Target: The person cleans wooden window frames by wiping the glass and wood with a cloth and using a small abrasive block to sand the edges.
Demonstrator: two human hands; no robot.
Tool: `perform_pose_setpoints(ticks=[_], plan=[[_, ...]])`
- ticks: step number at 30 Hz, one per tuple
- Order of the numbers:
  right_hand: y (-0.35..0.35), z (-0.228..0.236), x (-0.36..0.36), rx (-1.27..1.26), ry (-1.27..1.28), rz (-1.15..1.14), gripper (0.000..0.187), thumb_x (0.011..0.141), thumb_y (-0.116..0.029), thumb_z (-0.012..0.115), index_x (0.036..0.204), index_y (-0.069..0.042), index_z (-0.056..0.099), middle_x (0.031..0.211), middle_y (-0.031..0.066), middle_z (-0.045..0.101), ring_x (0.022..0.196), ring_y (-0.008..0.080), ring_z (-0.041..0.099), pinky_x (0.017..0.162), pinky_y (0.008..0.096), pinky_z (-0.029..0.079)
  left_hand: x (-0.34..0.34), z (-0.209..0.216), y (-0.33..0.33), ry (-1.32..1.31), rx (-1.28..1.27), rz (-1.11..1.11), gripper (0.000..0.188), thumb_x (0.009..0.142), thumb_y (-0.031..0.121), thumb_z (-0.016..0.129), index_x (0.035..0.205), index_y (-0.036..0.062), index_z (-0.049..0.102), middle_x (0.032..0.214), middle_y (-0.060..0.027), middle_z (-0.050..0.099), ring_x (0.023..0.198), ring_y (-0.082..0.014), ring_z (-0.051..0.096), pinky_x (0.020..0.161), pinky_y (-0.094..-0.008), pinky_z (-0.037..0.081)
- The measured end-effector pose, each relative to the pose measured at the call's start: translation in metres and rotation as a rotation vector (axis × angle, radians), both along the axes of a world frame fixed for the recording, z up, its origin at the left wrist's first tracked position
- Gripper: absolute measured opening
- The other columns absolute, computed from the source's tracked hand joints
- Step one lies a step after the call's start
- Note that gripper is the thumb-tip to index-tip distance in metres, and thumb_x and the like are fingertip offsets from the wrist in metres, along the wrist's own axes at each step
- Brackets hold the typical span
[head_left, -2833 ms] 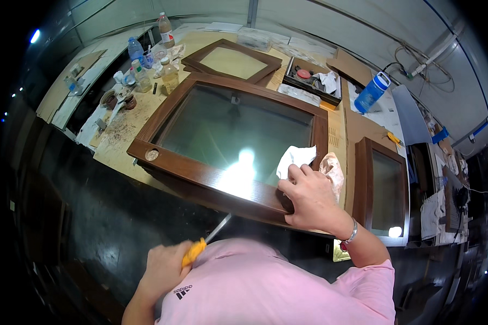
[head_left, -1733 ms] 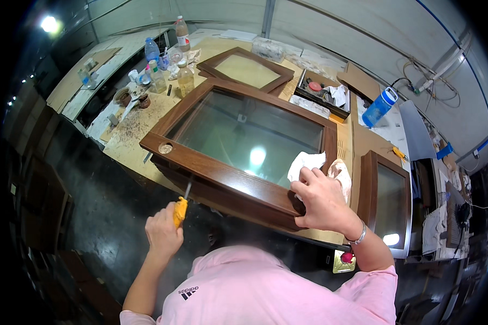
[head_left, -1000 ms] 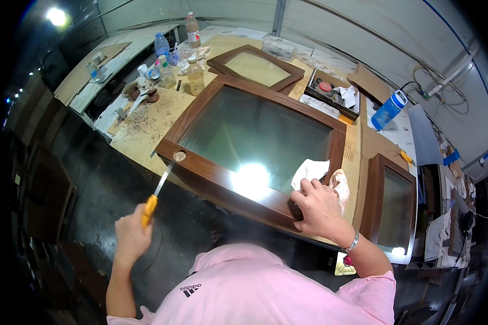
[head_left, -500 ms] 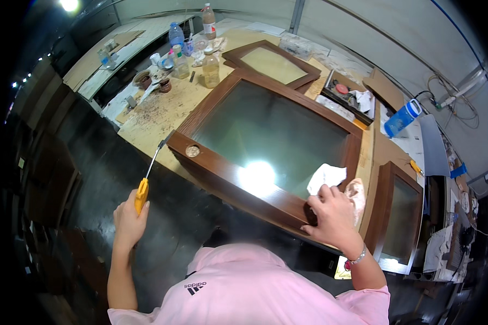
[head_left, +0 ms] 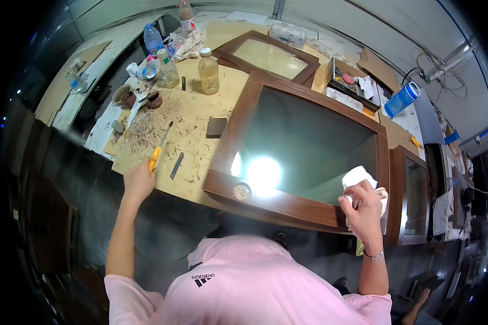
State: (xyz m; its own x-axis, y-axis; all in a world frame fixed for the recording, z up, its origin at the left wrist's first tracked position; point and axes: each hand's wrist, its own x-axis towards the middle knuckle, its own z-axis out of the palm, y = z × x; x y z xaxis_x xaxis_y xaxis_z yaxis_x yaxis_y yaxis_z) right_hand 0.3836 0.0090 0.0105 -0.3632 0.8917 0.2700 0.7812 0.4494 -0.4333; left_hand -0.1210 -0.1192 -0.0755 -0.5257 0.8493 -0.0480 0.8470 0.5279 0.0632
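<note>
Just now, the yellow-handled tool (head_left: 155, 158), screwdriver-like with its slim shaft, had been taken away from the near left corner of the glazed brown wooden door (head_left: 309, 146). Its dark tip was now pointed across the stained worktable (head_left: 200, 168), well apart from the door; whether the tabletop was touched could not be told. The handle was clamped in the left hand (head_left: 139, 181), with the fingers wrapped round it.

The door, too, had been shifted to the right, so that a dark square block (head_left: 216, 128) and a narrow metal strip (head_left: 177, 165) were left exposed beside it. It was laid flat at the near edge of the worktable, close to a second glazed frame (head_left: 412, 195), with a round recess (head_left: 242, 191) shown near its near left corner.

At the near right corner, a white cloth (head_left: 358, 176) was held bunched between the thumb and fingers of the right hand (head_left: 366, 211). With the tool withdrawn, the left side of the door was left free, and tool work there was judged to have been paused or finished.
</note>
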Motion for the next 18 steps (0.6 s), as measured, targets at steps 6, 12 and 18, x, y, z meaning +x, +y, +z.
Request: perform_pose_setpoints(ticks=[6, 12, 18], plan=[[-0.004, -0.022, -0.036, 0.324, -0.266, -0.177, 0.021, 0.072, -0.016, 0.080, 0.087, -0.008, 0.066, 0.087, 0.0069, 0.057, 0.080, 0.0287, 0.058, 0.068, 0.0417, 0.045, -0.090, -0.061, 0.106, 0.095, -0.064, -0.183, 0.036, 0.090, 0.029, 0.070, 0.114, 0.0044, 0.059, 0.089, -0.0162, 0.072, 0.085, -0.0359, 0.070, 0.076, -0.0481, 0.054], [-0.005, -0.028, -0.048, 0.348, -0.285, -0.224, 0.018, 0.074, -0.012, 0.076, 0.089, -0.008, 0.066, 0.088, 0.0075, 0.058, 0.082, 0.0288, 0.058, 0.070, 0.0421, 0.044, -0.122, -0.098, 0.157, 0.214, 0.288, -0.317, 0.043, 0.087, 0.029, 0.073, 0.118, 0.0032, 0.059, 0.104, -0.0184, 0.070, 0.093, -0.0352, 0.068, 0.077, -0.0476, 0.053], [-0.010, -0.028, -0.045, 0.349, -0.306, -0.310, 0.015, 0.074, -0.011, 0.074, 0.086, -0.007, 0.066, 0.087, 0.0080, 0.059, 0.081, 0.0290, 0.058, 0.069, 0.0421, 0.044, -0.047, -0.078, 0.099, -0.197, -0.116, -0.388, 0.032, 0.083, 0.023, 0.076, 0.108, 0.0075, 0.064, 0.098, -0.0133, 0.068, 0.094, -0.0348, 0.066, 0.077, -0.0461, 0.052]])
